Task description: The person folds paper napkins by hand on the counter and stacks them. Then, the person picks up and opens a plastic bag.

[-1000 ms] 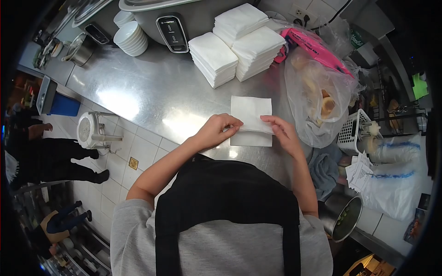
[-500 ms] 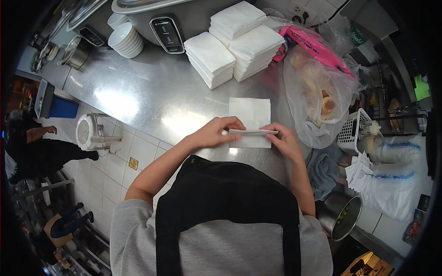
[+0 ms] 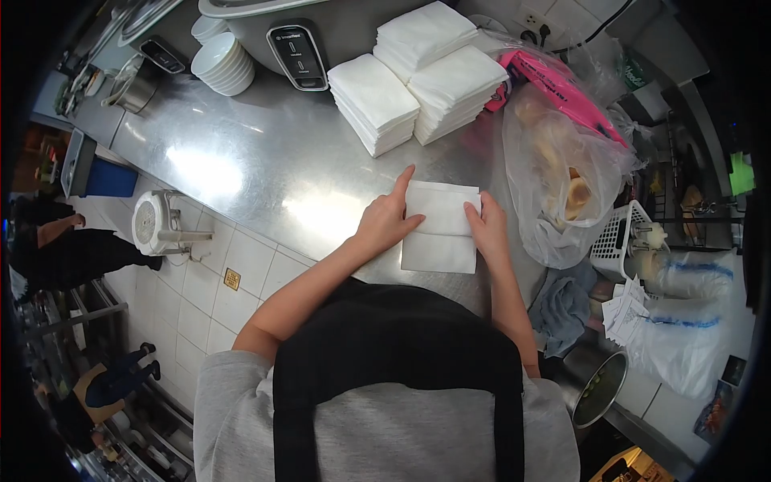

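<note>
A white paper napkin (image 3: 440,217), with a fold line across it, lies on the steel counter in front of me. My left hand (image 3: 389,218) rests at its left edge, index finger stretched away from me and thumb spread onto the paper. At the right edge, my right hand (image 3: 488,229) has its thumb on top of the napkin and its fingers close along the side, apparently pinching it; the fingertips are partly hidden. Beyond the hands stand stacks of folded white napkins (image 3: 373,100), one stack raised behind the front two.
The steel counter (image 3: 265,153) carries stacked white bowls (image 3: 222,64) and a large appliance with a control panel (image 3: 298,57). To the right are a clear plastic bag of bread rolls (image 3: 554,173), a white basket (image 3: 620,241), a grey-blue cloth (image 3: 562,309) and a metal pot (image 3: 601,390).
The raised flap of the napkin now lies flat on its far part. Both hands moved away from me along the napkin, and the left index finger straightened. The view shifted slightly.
</note>
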`<state>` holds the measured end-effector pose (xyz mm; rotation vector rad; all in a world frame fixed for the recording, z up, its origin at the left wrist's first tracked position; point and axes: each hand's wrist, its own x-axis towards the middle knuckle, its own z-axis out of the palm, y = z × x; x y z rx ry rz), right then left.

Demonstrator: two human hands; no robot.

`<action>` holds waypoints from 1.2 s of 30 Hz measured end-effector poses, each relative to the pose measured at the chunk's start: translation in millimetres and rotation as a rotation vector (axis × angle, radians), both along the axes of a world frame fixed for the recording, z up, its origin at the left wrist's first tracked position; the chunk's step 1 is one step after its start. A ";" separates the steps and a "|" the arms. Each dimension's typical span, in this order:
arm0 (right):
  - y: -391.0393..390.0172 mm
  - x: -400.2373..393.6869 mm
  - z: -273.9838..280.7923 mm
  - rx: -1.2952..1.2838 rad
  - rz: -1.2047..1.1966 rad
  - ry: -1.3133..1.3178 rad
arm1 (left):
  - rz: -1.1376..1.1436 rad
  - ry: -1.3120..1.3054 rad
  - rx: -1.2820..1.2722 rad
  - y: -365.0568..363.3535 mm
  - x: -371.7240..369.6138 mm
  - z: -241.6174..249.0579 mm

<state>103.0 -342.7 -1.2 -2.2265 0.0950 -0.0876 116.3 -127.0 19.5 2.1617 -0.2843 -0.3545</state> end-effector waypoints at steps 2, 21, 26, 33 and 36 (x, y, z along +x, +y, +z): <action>2.3 -0.2 2.4 -0.030 -0.033 0.017 | 0.016 -0.020 0.046 -1.2 1.0 -3.3; 4.3 -6.9 23.1 -0.267 -0.022 0.005 | -0.396 -0.672 0.318 -49.7 -3.4 -37.0; 28.4 -64.5 14.7 -0.503 0.354 -0.093 | -0.444 -0.712 0.490 -49.1 -3.2 -35.9; -6.5 -69.9 13.2 -0.786 0.318 -0.112 | -0.774 -0.761 0.373 -12.3 -8.3 -19.8; -10.6 -58.0 8.3 -0.779 0.283 -0.264 | -0.728 -0.670 0.394 19.4 -23.8 -17.8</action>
